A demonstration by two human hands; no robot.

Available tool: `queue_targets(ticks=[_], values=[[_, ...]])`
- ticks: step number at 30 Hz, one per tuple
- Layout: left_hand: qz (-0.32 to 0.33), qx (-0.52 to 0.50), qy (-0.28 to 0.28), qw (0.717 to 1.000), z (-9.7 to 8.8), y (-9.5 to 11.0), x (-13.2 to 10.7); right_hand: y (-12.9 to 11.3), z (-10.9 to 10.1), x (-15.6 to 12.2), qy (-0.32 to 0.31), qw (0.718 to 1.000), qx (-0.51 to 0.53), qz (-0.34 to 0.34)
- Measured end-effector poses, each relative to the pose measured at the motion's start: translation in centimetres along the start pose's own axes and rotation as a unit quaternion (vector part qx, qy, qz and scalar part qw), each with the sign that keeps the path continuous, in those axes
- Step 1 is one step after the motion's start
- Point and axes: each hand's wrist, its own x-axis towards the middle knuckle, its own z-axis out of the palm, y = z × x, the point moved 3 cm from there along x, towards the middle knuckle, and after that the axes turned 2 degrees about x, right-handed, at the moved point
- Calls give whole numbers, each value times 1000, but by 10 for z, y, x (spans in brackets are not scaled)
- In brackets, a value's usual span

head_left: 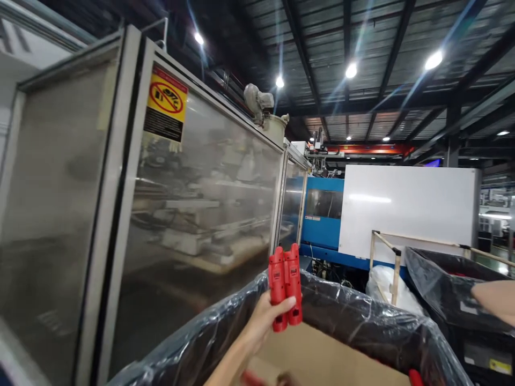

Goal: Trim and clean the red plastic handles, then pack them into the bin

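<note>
My left hand (267, 316) is closed around two red plastic parts that look like matching housing pieces (285, 289), held upright side by side. Its thumb lies across their lower front, while the fingers are mostly hidden behind. The parts are above a large bin lined with clear plastic (341, 300), with brown cardboard (322, 354) inside. At the right edge, a smooth patch of skin (497, 301) seems to belong to my right hand or forearm; no fingers can be made out. Another red piece (416, 377) shows at the bin's lower right.
A framed machine enclosure with clear panels (209, 214) and a warning sign (166, 104) stands close on the left. Behind the bin are a blue and white machine (406, 209) and a pipe rail (396, 273). A black-lined bin (438, 279) stands at right.
</note>
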Motion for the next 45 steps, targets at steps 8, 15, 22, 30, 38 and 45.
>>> queue_targets(ticks=[8,15,22,30,38,45], values=[[35,21,26,999,-2,7,3,-69,-46,43,-2,978,202,-47],[88,42,25,995,19,39,-29,-112,4,19,-77,956,270,-89],[119,23,74,990,22,44,-57,-115,24,2,-90,946,298,-89],[143,41,131,980,13,34,-67,-119,39,-17,-104,925,361,-57],[123,65,133,981,-2,22,-59,-130,25,15,-67,953,286,-72],[93,79,123,985,0,18,-59,-163,-3,45,-109,967,223,-65]])
